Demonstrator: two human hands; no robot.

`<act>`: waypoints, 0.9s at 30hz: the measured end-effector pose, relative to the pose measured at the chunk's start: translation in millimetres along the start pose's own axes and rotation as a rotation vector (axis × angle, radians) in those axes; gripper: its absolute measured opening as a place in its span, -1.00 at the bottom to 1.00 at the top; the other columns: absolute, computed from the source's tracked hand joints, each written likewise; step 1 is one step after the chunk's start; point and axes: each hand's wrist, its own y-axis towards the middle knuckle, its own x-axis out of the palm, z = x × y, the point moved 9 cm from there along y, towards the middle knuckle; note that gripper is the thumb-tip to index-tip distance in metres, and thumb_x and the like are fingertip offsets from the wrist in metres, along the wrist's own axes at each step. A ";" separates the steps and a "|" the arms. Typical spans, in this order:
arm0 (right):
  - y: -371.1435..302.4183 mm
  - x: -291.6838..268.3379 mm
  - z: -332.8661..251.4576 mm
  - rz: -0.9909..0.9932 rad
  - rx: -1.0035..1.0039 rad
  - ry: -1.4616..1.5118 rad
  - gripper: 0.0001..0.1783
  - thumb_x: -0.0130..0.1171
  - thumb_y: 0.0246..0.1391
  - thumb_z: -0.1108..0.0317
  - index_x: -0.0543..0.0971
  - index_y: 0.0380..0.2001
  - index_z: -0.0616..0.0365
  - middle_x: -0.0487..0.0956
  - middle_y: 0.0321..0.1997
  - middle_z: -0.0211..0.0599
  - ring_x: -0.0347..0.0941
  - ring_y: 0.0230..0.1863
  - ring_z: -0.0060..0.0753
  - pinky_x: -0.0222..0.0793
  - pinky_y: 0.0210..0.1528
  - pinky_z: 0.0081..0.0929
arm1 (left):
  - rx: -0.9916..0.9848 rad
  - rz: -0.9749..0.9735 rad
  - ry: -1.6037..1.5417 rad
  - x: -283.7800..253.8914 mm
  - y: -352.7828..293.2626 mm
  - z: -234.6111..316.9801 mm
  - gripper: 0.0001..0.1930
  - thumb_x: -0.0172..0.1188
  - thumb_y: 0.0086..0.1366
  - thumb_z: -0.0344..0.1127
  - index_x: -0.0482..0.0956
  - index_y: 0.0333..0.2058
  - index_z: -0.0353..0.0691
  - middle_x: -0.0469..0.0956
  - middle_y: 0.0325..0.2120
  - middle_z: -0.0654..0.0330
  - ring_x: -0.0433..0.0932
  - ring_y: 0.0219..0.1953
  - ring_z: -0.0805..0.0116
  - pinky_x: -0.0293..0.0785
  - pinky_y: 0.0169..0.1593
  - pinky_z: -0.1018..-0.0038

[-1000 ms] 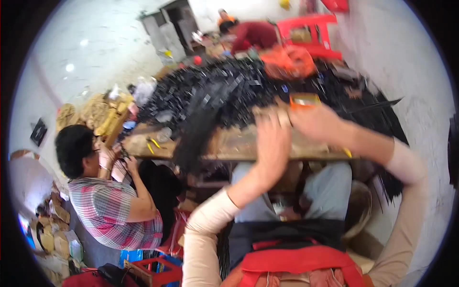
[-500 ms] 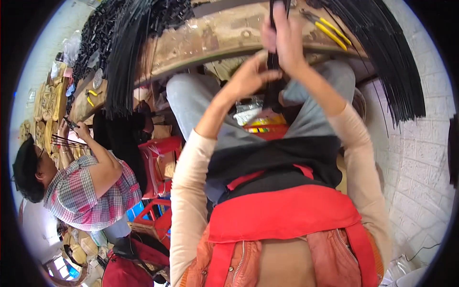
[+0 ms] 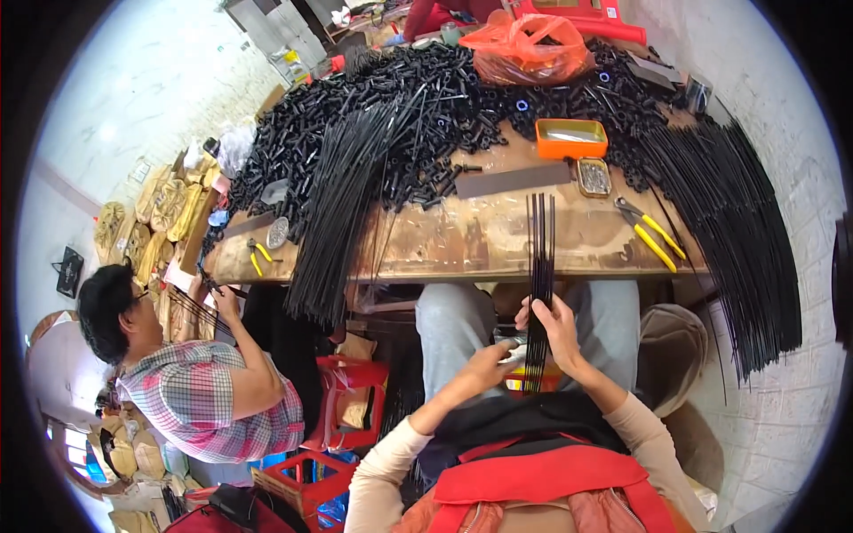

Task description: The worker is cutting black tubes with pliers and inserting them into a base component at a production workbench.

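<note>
A bundle of thin black rods (image 3: 539, 258) stands nearly upright in front of my lap, its far ends fanned slightly over the table's edge. My right hand (image 3: 557, 330) is closed round it, thumb in front and fingertips curling out on the left side. Beside the lower part of the bundle, my left hand (image 3: 484, 368) reaches toward the rods with its fingers stretched out. Its fingertips are partly blurred against the rods, and I cannot tell whether they touch.
The wooden table (image 3: 426, 240) carries heaped black tubular parts (image 3: 355, 98), rod piles at left (image 3: 342, 195) and right (image 3: 729, 204), yellow-handled pliers (image 3: 653, 240), an orange box (image 3: 571, 139) and an orange bag (image 3: 529, 49). A co-worker (image 3: 200, 382) sits at left.
The view has tilted up, showing more of the table. My hands and the rods now appear lower, nearer my lap. The right hand keeps its hold on the rods.
</note>
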 end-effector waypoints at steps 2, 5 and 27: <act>6.2 7.3 -18.3 0.003 0.003 0.033 -0.73 0.07 0.23 0.21 0.49 -0.27 0.25 0.54 -0.42 -0.33 0.45 -0.41 -0.56 0.38 -0.31 -0.57 | 0.125 -0.011 0.145 -40.2 -5.4 33.3 -0.68 0.12 0.25 -0.38 0.47 0.00 -0.22 0.56 -0.24 -0.14 0.57 -0.16 -0.03 0.48 -0.13 0.25; 28.7 6.9 -35.8 -0.014 -0.102 -0.041 -0.73 0.06 0.23 0.24 0.46 -0.16 0.25 0.55 -0.35 -0.32 0.45 -0.37 -0.57 0.34 -0.31 -0.60 | 0.265 0.174 0.155 -113.6 10.8 115.7 -0.78 0.10 0.27 -0.41 0.55 -0.12 -0.29 0.61 -0.31 0.00 0.61 -0.24 0.20 0.49 -0.17 0.41; 32.6 -2.8 -13.3 -0.089 0.110 0.201 -0.83 0.05 0.22 0.47 0.46 -0.16 0.32 0.48 -0.41 -0.37 0.35 -0.43 -0.63 0.27 -0.32 -0.65 | 0.474 1.013 0.588 -341.4 304.4 165.9 -0.80 0.05 0.13 -0.44 0.43 -0.25 -0.36 0.47 -0.31 -0.20 0.47 -0.22 -0.17 0.39 -0.15 0.12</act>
